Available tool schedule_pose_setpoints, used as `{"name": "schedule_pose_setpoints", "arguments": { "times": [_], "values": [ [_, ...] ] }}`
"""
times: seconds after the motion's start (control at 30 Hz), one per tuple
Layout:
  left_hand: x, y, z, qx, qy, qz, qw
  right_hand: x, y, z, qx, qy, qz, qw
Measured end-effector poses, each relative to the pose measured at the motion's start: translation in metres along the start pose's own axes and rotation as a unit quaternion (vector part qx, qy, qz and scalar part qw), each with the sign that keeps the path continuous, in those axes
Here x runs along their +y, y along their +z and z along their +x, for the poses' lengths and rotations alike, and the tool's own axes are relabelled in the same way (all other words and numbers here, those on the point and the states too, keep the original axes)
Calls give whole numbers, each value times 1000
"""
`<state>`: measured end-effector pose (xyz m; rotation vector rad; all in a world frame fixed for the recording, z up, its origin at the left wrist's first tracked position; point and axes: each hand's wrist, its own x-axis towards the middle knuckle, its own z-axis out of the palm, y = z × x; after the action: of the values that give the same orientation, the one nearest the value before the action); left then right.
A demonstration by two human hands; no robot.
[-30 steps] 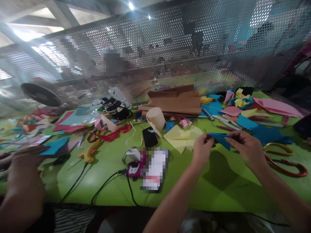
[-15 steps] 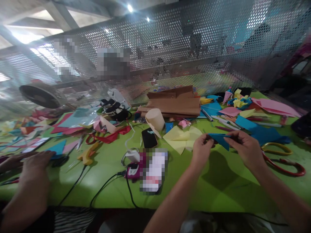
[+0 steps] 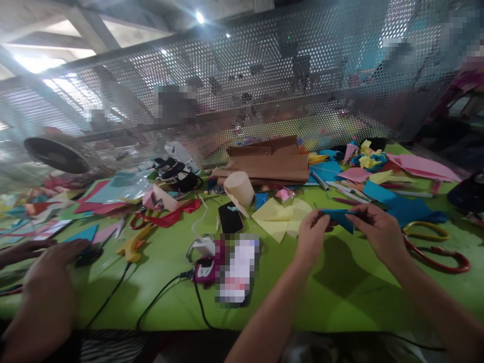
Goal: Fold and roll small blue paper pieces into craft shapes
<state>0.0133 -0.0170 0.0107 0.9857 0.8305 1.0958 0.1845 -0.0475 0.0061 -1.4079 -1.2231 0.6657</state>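
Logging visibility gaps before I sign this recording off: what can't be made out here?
All in the head view:
- Phone screen: pixelated.
- Blue paper, its folds: partly covered by left hand and right hand, too small.
- Dark object: cut off by right edge.
- Shapes behind perforated panel: blurred, screened by it.

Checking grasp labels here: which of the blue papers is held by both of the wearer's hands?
The small folded piece, pinched between the left hand and the right hand; the larger blue sheet beyond the right hand lies on the green table.
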Motion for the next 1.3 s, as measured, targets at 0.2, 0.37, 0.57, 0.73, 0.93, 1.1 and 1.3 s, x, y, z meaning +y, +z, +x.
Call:
{"name": "schedule_pose_setpoints", "arguments": {
  "times": [0.2,0.37,0.57,0.73,0.93,1.1,1.3],
  "values": [
    [-2,0,2,8,0,7,1000,-4,1,1,7,0,3,1000],
    [-4,0,3,6,1,5,1000,-2,3,1,30,-10,7,999],
    [-5,-2,3,4,1,11,1000,1,3,0,41,-23,-20,999],
    [-6,-2,4,12,0,7,1000,2,2,-1,46,-34,-49,997],
    [-6,-2,4,11,8,5,1000,-1,1,-2,53,-23,-19,998],
    [-6,-2,3,9,12,6,1000,-1,1,-2,52,-9,-12,999],
    [-5,-2,3,7,14,6,1000,1,0,-1,56,-6,-20,998]
  ]
}}
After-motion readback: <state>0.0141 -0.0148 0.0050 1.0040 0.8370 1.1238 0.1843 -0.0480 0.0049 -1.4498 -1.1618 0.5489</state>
